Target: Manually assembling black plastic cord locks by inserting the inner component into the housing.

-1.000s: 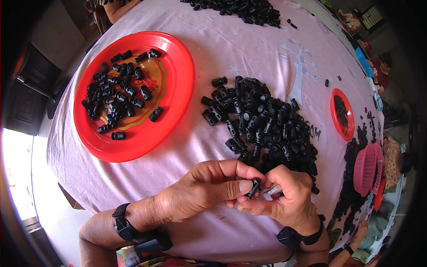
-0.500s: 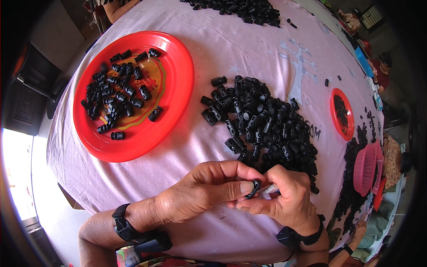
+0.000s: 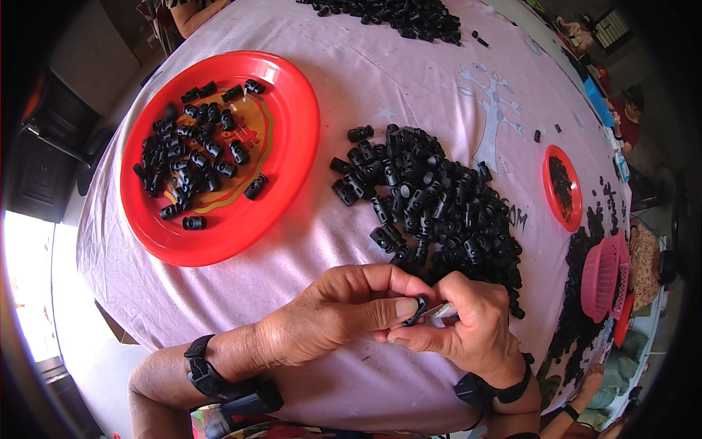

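At the near edge of the table, my left hand [image 3: 347, 307] pinches a small black plastic cord lock [image 3: 419, 310] between thumb and fingers. My right hand [image 3: 479, 325] is closed around a small knife [image 3: 442, 312], whose pale blade points left and meets the cord lock; most of its handle is hidden in the fingers. Just beyond my hands lies a heap of black cord locks [image 3: 431, 194]. To the left, a red plate [image 3: 281, 183] with a yellow patterned centre bears more of them, loosely spread.
A pink cloth [image 3: 344, 88] with printed trees covers the table. Another black heap [image 3: 409, 18] lies at the far side. Rightward are a smaller red plate [image 3: 574, 179], a pink basket [image 3: 599, 278] and dark piles. Other people's arms [image 3: 197, 16] show at the edges.
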Demonstrator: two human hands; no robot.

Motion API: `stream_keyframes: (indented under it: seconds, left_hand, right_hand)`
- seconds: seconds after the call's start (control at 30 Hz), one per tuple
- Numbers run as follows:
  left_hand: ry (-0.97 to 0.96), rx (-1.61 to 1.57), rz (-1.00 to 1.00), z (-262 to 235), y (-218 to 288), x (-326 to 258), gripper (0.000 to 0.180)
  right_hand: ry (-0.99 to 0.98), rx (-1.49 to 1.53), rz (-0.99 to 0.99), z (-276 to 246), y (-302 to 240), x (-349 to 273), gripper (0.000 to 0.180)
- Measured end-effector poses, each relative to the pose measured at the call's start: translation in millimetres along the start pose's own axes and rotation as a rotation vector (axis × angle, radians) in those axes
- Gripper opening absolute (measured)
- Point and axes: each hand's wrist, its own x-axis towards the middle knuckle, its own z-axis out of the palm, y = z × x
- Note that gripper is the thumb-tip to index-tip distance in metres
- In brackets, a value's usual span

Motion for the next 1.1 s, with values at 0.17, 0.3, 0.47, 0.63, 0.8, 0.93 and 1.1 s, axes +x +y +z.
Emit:
stream_keyframes:
  seconds: [0.17, 0.3, 0.47, 0.63, 0.8, 0.93, 1.1]
  left_hand:
    - [0.001, -0.006, 0.006, -0.4, -1.4, -0.3, 0.027]
    - [0.002, -0.002, 0.028, -1.4, -3.3, 0.1, 0.026]
    - [0.002, 0.007, 0.065, -1.1, -6.8, 2.3, 0.028]
    - [-0.001, 0.027, 0.074, -1.1, -7.4, 2.9, 0.027]
    - [0.005, 0.02, 0.066, -0.8, -7.1, 2.3, 0.027]
    - [0.001, 0.018, 0.066, -0.9, -7.2, 2.1, 0.027]
    - [-0.001, 0.027, 0.067, -0.2, -6.0, 2.0, 0.026]
  right_hand:
    - [0.008, -0.019, -0.006, 0.3, 0.3, -0.4, 0.049]
    - [0.001, -0.067, -0.024, 0.3, 1.7, -0.9, 0.051]
    - [0.003, -0.117, -0.06, 1.2, 2.6, -1.0, 0.052]
    - [-0.003, -0.108, -0.055, 0.9, 2.4, -1.4, 0.052]
    - [-0.012, -0.105, -0.053, 1.2, 2.4, -1.2, 0.052]
    - [-0.012, -0.117, -0.062, 1.1, 2.2, -0.8, 0.052]
    - [-0.018, -0.109, -0.033, 2.1, 2.8, -3.4, 0.057]
